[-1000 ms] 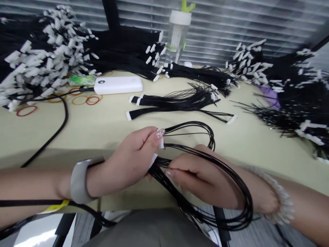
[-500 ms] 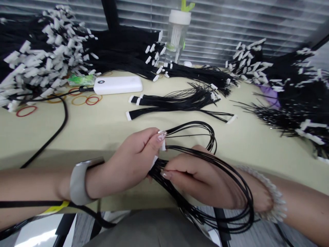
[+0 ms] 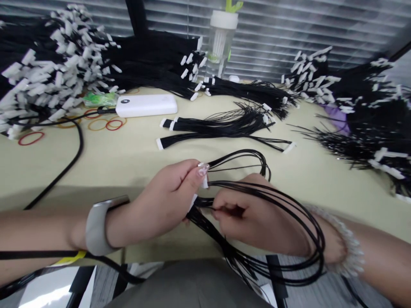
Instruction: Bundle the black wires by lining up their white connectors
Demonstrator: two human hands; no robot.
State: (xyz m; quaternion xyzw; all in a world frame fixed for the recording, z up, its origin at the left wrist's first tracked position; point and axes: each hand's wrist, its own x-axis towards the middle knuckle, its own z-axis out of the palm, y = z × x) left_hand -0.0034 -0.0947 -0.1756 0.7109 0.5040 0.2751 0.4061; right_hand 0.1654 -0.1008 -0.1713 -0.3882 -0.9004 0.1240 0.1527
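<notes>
Black wires (image 3: 289,222) looped over right hand (image 3: 257,218), pinching strands; left hand (image 3: 160,205) grips white connectors (image 3: 204,182) tight.

At the surface's (image 3: 128,167) near edge, our left hand (image 3: 160,207) meets our right hand (image 3: 263,224), the wire loop (image 3: 302,222) between them. Behind it lies a wire bundle (image 3: 218,127); left of that is the power bank (image 3: 146,105), with rubber bands (image 3: 105,125) before it. Behind stands the bottle (image 3: 220,42).
</notes>
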